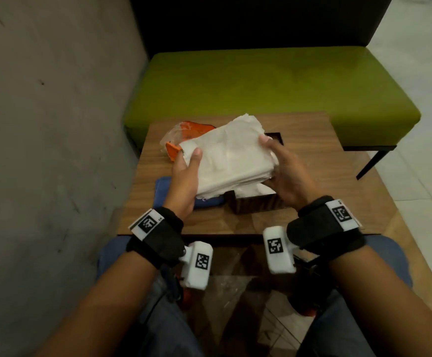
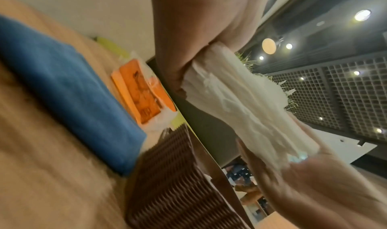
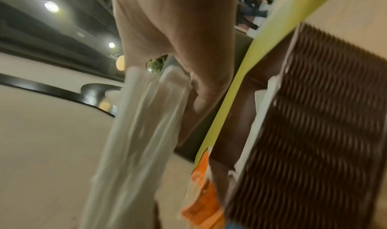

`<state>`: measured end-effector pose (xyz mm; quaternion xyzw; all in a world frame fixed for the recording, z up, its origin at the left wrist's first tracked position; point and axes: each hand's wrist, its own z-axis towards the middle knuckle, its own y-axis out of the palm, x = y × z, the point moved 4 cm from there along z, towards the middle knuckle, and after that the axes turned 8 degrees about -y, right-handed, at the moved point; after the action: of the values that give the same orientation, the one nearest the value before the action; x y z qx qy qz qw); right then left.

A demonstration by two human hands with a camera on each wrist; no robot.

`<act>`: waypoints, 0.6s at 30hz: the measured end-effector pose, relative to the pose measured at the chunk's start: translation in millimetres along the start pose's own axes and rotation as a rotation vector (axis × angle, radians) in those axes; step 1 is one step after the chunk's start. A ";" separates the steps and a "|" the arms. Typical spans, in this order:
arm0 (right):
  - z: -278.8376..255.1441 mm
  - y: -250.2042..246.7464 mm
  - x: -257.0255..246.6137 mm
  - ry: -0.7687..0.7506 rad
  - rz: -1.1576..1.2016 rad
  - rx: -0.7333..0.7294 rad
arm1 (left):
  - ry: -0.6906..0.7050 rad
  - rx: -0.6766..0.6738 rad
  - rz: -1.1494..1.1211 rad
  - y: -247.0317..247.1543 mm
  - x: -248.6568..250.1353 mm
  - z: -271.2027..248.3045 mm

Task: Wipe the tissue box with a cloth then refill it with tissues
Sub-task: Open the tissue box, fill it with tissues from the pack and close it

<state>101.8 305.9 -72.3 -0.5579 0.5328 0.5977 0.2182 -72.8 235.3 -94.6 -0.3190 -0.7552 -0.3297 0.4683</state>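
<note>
A thick stack of white tissues (image 1: 231,157) is held in the air between both hands, above the dark brown ribbed tissue box (image 1: 254,202). My left hand (image 1: 186,171) grips the stack's left end, thumb on top. My right hand (image 1: 284,173) grips the right end. The box stands open on the wooden table (image 1: 312,150) with some white tissue showing inside. In the left wrist view the tissue stack (image 2: 240,110) hangs above the ribbed box (image 2: 173,183). The right wrist view shows the stack (image 3: 136,133) edge-on beside the box (image 3: 314,125). A folded blue cloth (image 1: 163,188) lies left of the box.
An orange and clear plastic tissue wrapper (image 1: 184,136) lies at the table's far left, behind the stack. A dark square piece (image 1: 275,137) sits on the table beyond my right hand. A green bench (image 1: 274,94) runs behind the table; a grey wall (image 1: 55,124) stands at left.
</note>
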 end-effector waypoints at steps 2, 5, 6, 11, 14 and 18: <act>2.2 2.4 -7.9 0.002 -0.090 -0.100 | -0.007 -0.019 0.061 -1.1 5.6 5.1; 5.5 11.3 -7.5 -0.073 -0.220 -0.075 | -0.068 -0.054 0.069 12.2 3.6 3.9; 6.5 12.0 -6.6 -0.103 -0.247 -0.039 | -0.092 -0.085 0.030 18.5 3.2 1.7; 6.2 1.7 -0.1 -0.074 -0.241 -0.021 | -0.133 -0.125 -0.074 23.3 -1.6 3.2; 6.0 -1.0 4.3 -0.042 -0.295 -0.028 | -0.174 -0.139 -0.008 29.4 -6.2 2.4; 10.5 -17.8 -12.8 -0.040 -0.358 0.090 | -0.104 -0.161 0.087 31.1 0.8 7.0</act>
<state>116.1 325.4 -69.8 -0.6216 0.4468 0.5357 0.3565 -52.0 259.0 -90.0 -0.4046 -0.7352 -0.3514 0.4151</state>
